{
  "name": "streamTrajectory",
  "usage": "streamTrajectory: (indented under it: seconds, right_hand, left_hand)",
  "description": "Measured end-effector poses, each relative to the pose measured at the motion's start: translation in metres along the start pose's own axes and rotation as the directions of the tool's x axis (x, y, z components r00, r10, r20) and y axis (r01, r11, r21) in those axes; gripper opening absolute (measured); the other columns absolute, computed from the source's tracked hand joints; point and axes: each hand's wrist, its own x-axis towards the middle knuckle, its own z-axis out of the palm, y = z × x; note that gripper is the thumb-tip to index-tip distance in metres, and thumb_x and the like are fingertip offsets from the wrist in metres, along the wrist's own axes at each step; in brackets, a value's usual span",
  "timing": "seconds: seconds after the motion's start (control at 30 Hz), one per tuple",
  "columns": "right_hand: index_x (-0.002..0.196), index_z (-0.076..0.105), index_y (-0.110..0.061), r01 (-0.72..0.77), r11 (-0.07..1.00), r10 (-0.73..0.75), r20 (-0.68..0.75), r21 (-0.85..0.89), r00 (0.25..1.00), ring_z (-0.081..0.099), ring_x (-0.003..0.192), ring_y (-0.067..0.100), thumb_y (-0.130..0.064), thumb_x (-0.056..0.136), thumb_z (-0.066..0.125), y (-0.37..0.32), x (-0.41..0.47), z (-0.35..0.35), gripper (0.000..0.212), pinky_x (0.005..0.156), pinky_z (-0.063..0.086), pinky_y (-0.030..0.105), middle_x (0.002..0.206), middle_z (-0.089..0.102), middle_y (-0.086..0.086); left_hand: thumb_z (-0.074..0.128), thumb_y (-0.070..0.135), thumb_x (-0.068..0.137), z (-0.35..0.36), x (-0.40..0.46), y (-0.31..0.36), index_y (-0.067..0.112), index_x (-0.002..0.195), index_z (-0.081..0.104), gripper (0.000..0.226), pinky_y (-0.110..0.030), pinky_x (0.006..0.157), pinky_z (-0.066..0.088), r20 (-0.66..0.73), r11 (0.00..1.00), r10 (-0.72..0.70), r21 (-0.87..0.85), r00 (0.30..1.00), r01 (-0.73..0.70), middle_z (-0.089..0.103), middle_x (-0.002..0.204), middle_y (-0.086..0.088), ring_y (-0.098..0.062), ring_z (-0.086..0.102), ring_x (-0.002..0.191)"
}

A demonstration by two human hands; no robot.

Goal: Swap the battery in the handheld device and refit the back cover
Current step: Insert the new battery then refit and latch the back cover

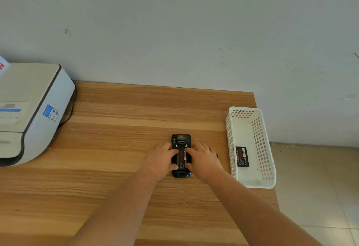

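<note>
A wooden table stands against a pale wall. The handheld device lies face down at its centre, back open, with a battery seated inside. The left hand and right hand flank it, fingertips pressing on the battery, grasping nothing. Right, a white basket holds a second battery. A dark piece beyond the right hand is mostly hidden. A printer is cut off at far left.

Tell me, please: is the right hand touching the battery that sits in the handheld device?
Touching. The head view shows the right hand with fingertips resting on the battery in the handheld device.
</note>
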Motion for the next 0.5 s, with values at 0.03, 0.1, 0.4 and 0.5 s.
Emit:
streamTrajectory:
  seconds: [0.03, 0.1, 0.4, 0.5]
  right_hand:
    - [0.142, 0.04, -0.029, -0.001, 1.0, 0.001, 0.003, -0.006, 1.0, 0.034, 0.134, 0.026, -0.043, 0.091, 0.056, 0.0002, 0.0012, 0.0004, 0.055, 0.112, 0.026, 0.047, 0.147, 0.036, 0.001]
    - [0.142, 0.04, -0.029, -0.002, 1.0, 0.002, 0.007, -0.02, 1.0, 0.033, 0.135, 0.026, -0.042, 0.091, 0.057, 0.0001, 0.0027, 0.0012, 0.055, 0.113, 0.025, 0.048, 0.147, 0.035, 0.002]
    - [0.142, 0.042, -0.03, -0.011, 0.999, 0.011, -0.012, -0.034, 1.0, 0.028, 0.139, 0.026, -0.042, 0.093, 0.055, 0.0003, 0.0038, 0.0059, 0.052, 0.117, 0.017, 0.049, 0.15, 0.033, 0.001]
    - [0.142, 0.042, -0.028, -0.009, 1.0, 0.009, -0.011, -0.024, 1.0, 0.028, 0.139, 0.026, -0.04, 0.094, 0.054, -0.0023, 0.0019, 0.0054, 0.051, 0.117, 0.017, 0.048, 0.149, 0.033, 0.002]
  left_hand:
    - [0.063, 0.045, 0.089, 0.0005, 0.0005, 0.0002, 0.029, 0.146, 0.041, 0.063, -0.04, 0.109, 0.033, 0.002, 1.0, -0.007, 0.003, 1.0, 0.007, 0.046, 0.134, 0.001, -0.021, 0.038, 0.129]
    - [0.063, 0.045, 0.089, 0.0, 0.0024, 0.0006, 0.03, 0.145, 0.042, 0.061, -0.042, 0.111, 0.03, 0.006, 1.0, -0.01, 0.019, 1.0, 0.009, 0.046, 0.132, 0.001, -0.021, 0.037, 0.129]
    - [0.065, 0.043, 0.088, 0.0016, 0.0099, 0.0002, 0.03, 0.14, 0.049, 0.056, -0.043, 0.108, 0.029, 0.01, 0.996, 0.021, 0.085, 1.0, -0.022, 0.048, 0.13, 0.001, -0.021, 0.037, 0.128]
    - [0.066, 0.042, 0.087, 0.001, 0.0102, 0.0001, 0.029, 0.139, 0.051, 0.055, -0.043, 0.107, 0.03, 0.007, 0.996, 0.019, 0.09, 1.0, -0.02, 0.048, 0.129, 0.001, -0.021, 0.038, 0.128]
